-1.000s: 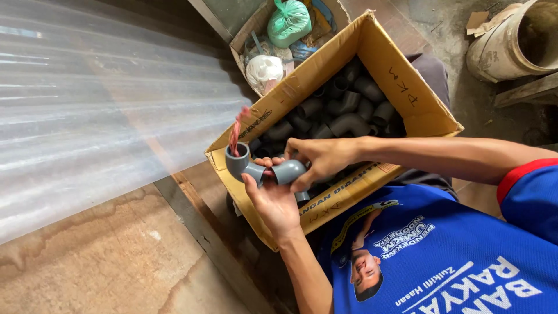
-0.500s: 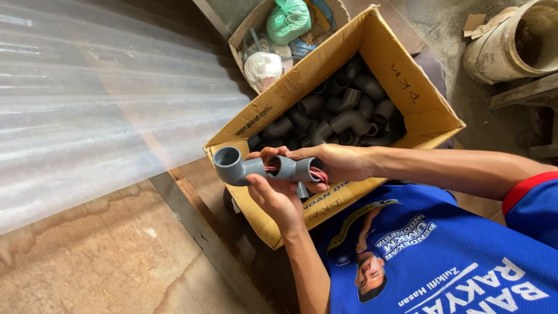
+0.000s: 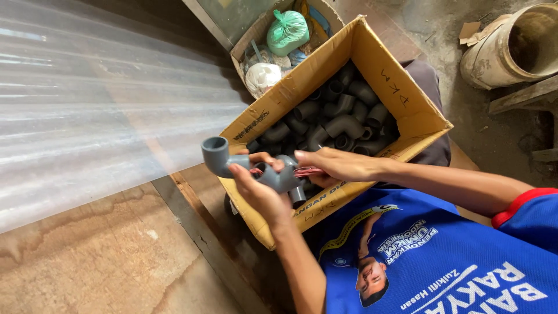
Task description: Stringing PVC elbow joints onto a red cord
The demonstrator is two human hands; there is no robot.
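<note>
Centre frame: joined grey pipe elbows (image 3: 256, 168) are gripped in the left hand (image 3: 258, 192); red string (image 3: 305, 171) at the fitting is pinched by the right hand (image 3: 337, 166). Behind, an open cardboard box (image 3: 407, 99) is filled with grey elbow fittings (image 3: 337, 119). Upper centre, a smaller box (image 3: 247, 49) holds a green bag (image 3: 286, 32)

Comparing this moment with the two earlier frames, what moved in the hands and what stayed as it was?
The grey pipe-fitting assembly has been turned: its end elbow opening, facing up a second ago, now points up-left. The right hand now pinches at the red strands near the middle. The left hand still grips from below. The cardboard box of grey fittings stayed put.
</note>
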